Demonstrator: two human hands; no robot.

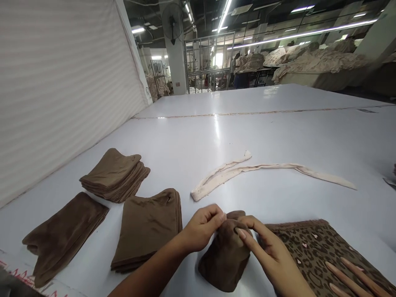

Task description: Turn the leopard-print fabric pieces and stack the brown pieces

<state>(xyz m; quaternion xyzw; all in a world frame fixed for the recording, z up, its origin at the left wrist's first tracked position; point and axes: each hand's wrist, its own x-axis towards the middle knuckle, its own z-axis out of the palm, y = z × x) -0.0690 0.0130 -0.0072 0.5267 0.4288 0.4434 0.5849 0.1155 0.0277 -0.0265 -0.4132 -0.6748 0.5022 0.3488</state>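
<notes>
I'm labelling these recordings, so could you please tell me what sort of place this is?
Probably a garment or textile workshop: brown cloth stacks lie on a broad table, and pale fabric heaps lie beyond it.

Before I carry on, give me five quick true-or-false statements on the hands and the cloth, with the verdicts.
1. The left hand and right hand both have a grip on one brown piece. True.
2. The leopard cloth lies under the brown piece. False: it lies to the right of it.
3. Three brown piles lie to the left of the brown piece. True.
4. The pale strip lies in one straight line. False: it doubles back at its near-left end.
5. Only two hands are in view. False: a co-worker's fingers show over the leopard cloth at lower right.
</notes>
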